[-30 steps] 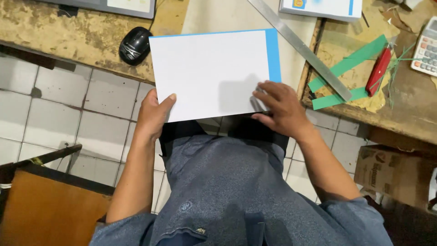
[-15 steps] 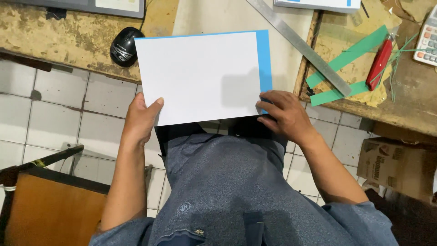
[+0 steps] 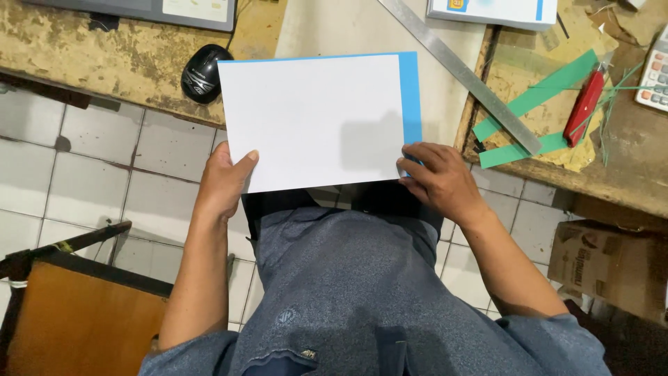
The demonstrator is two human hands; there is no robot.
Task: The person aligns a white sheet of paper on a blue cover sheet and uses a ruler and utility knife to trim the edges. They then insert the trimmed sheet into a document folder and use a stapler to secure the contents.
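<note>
Tabletop, worn and yellowed, fills the upper part of the frame, and the white sheet on its blue sheet now sits lower and further right in the frame than half a second ago, with its near edge hanging over the tabletop's edge above the lap. Since both hands have kept their places on the near corners, the stack seems to be travelling as one piece and staying squared, with only a blue strip showing at the right.

The left hand holds the lower left corner, thumb pressed flat on the white face and the other fingers hidden beneath, so I cannot tell how they lie. The right hand rests at the lower right corner, fingers curled and spread, their tips on the edge where blue meets white.

At lower right stands a cardboard box; its contents are not visible. Smaller things ring the paper: a metal ruler, green paper strips, a red cutter, a black mouse.
</note>
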